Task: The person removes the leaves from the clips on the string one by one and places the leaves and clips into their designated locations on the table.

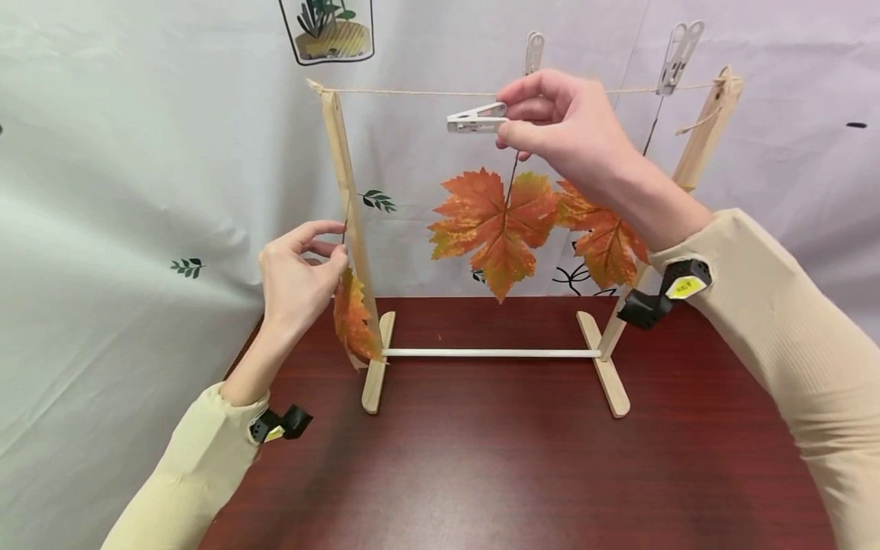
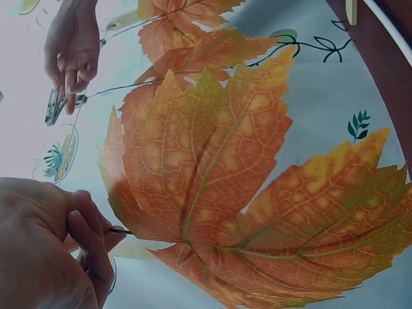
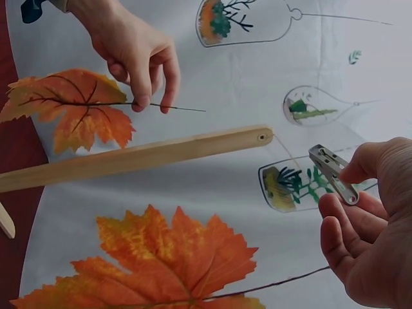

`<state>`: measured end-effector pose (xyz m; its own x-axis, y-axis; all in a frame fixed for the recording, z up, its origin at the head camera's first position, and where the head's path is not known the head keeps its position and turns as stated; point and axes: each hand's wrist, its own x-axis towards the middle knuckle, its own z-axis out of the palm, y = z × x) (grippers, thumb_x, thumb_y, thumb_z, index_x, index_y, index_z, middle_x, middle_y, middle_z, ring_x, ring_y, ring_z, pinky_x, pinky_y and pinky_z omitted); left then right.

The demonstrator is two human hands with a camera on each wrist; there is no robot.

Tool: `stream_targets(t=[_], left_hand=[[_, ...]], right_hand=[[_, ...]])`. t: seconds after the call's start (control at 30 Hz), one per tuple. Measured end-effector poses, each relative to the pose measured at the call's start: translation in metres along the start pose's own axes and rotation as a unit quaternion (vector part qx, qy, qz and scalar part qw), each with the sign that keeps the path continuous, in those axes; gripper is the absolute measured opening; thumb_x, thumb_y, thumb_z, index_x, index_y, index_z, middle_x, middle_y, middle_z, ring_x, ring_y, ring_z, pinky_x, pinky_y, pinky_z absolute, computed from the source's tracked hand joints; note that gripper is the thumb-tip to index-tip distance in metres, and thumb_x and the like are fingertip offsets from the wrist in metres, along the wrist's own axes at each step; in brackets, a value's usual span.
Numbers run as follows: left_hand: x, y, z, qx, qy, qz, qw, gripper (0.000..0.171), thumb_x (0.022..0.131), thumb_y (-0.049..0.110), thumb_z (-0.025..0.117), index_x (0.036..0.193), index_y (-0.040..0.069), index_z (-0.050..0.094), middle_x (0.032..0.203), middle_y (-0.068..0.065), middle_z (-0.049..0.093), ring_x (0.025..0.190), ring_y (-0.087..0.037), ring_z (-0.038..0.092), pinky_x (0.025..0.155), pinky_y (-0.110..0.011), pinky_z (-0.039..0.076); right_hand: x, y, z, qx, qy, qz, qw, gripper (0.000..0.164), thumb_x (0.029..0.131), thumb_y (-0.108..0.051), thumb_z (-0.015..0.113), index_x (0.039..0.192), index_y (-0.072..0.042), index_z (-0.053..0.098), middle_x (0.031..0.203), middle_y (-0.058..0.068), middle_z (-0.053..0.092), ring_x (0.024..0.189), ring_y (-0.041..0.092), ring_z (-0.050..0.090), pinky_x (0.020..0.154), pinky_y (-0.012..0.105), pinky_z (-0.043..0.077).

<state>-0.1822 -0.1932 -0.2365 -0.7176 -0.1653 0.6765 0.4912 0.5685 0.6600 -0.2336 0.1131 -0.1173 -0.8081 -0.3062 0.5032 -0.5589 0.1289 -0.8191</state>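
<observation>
While a pale printed cloth (image 1: 137, 114) fills the background, a dark red-brown table (image 1: 481, 458) takes the lower part of the frame. On it, a wooden rack (image 1: 608, 386), with a string (image 1: 412, 92) tied across its top. A middle leaf (image 1: 498, 221) and a right-hand leaf (image 1: 608, 241), both orange, hang from centre to right of the frame; the held leaf (image 1: 354, 317) is left of centre, beside the left post (image 1: 338, 137), well below the string. Left hand (image 1: 296, 271): pinching that leaf's stem (image 3: 187, 109) between thumb and fingers. Right hand (image 1: 571, 114), upper centre: grasping a white clip (image 1: 473, 126) by its handle end, nose to the left. A middle clip (image 1: 533, 53) and a far-right clip (image 1: 670, 72) stand at the string, upper right (the middle one half hidden by the right hand). Key relation, head view: stem near upright, bare end above the grip, leaf below; white clip nearly level, crosswise to the stem, up and right of it, well apart. Right hand nearer the string, left hand nearer the left post. Clip's depth against the string: cannot tell.
</observation>
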Motion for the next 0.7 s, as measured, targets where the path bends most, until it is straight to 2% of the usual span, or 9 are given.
stream_targets(t=[0.43, 0.53, 0.7], left_hand=[[-0.012, -0.010, -0.001, 0.035, -0.010, 0.008, 0.9993, 0.026, 0.083, -0.004, 0.066, 0.103, 0.007, 0.078, 0.069, -0.013, 0.070, 0.037, -0.001, 0.053, 0.036, -0.015, 0.038], [-0.014, -0.012, -0.001, 0.041, -0.012, 0.007, 0.9991, 0.025, 0.083, -0.004, 0.066, 0.103, 0.007, 0.078, 0.069, -0.012, 0.070, 0.038, 0.000, 0.054, 0.037, -0.015, 0.038], [-0.018, -0.016, -0.002, 0.049, -0.021, 0.005, 0.9986, 0.026, 0.082, -0.004, 0.066, 0.103, 0.007, 0.078, 0.069, -0.012, 0.070, 0.038, 0.000, 0.054, 0.035, -0.016, 0.037]], right_hand=[[-0.018, 0.015, -0.013, -0.032, -0.001, 0.040, 0.999, 0.027, 0.091, -0.004, 0.067, 0.118, -0.006, 0.064, 0.104, 0.008, 0.072, 0.087, 0.023, 0.065, 0.065, 0.022, 0.048], [-0.023, 0.018, -0.015, -0.037, 0.000, 0.053, 0.998, 0.028, 0.091, -0.006, 0.069, 0.119, -0.007, 0.064, 0.107, 0.007, 0.072, 0.090, 0.024, 0.064, 0.070, 0.024, 0.049], [-0.030, 0.024, -0.017, -0.030, 0.004, 0.069, 0.997, 0.028, 0.090, -0.006, 0.070, 0.117, -0.009, 0.065, 0.107, 0.004, 0.073, 0.093, 0.019, 0.066, 0.072, 0.024, 0.048]])
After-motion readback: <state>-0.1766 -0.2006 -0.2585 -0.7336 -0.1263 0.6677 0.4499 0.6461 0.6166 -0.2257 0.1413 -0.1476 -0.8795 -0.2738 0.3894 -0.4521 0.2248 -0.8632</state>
